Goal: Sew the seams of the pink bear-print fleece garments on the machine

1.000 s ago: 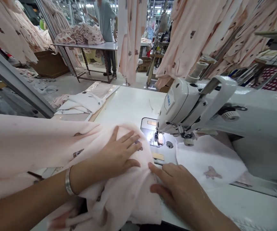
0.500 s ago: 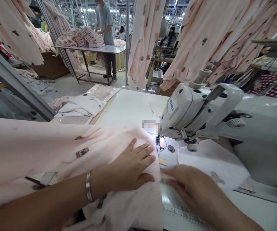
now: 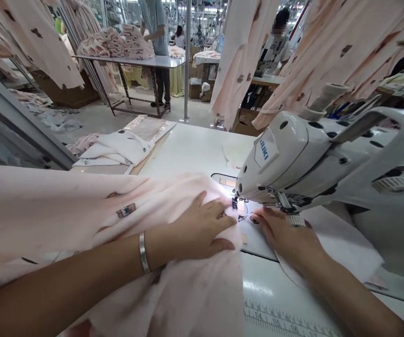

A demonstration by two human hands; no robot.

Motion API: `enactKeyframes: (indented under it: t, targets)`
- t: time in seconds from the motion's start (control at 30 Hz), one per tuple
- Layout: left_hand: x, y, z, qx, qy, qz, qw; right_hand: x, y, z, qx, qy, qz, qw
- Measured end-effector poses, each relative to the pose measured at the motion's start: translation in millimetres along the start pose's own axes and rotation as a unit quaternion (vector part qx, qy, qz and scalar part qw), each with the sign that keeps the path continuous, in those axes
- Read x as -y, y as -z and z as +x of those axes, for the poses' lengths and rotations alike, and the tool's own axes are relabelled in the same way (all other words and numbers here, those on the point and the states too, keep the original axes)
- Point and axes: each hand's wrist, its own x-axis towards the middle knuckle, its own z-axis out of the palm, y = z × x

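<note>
lying along the left of the sewing machine [image 3: 286, 154], the pink fabric [image 3: 64, 206] runs lengthwise from the left edge of the view toward the presser foot [image 3: 235, 203], with its near part spreading down toward the person. its right-hand edge comes up just beside the foot; whether any of it lies beneath is too small to tell.

the left hand [image 3: 205, 224] is on the fabric and nearer to it: palm down, fingers spread, tips pointing at the foot, thumb lower down close to the edge. the right hand [image 3: 286, 231] is on the far side of the foot, apart from the fabric, its fingertips over the machine bed [image 3: 260, 238] and drawn near each other; i cannot tell whether they pinch a thread or nothing.

the machine head hides part of the right hand's back, and that forearm covers some of a white cloth [image 3: 349, 243]. the fabric is cut off at the left and bottom, and the needle is hard to make out.
</note>
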Motion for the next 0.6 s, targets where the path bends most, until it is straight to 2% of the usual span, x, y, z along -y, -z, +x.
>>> enactKeyframes:
  t: [0.23, 0.3, 0.4, 0.5, 0.6]
  targets:
    - [14.1, 0.3, 8.2, 0.01, -0.019, 0.014, 1.0, 4.8, -3.2, 3.7, -0.013, 0.007, -0.008, 1.0]
    - [8.9, 3.4, 8.0, 0.001, -0.017, 0.029, 0.999, 3.6, -4.4, 2.8, -0.027, 0.012, -0.002, 1.0]
    - [-12.7, 7.8, 6.7, -0.021, -0.011, 0.065, 0.998, 0.8, -2.7, -0.2, -0.053, 0.03, 0.023, 0.998]
    - [-35.4, 7.0, 5.1, -0.026, -0.023, 0.121, 0.992, 3.7, 6.3, -7.1, -0.068, 0.101, 0.074, 0.99]
    - [-42.4, 4.1, 5.2, -0.009, -0.024, 0.156, 0.987, 15.6, 18.5, -19.7, -0.069, 0.216, 0.156, 0.961]
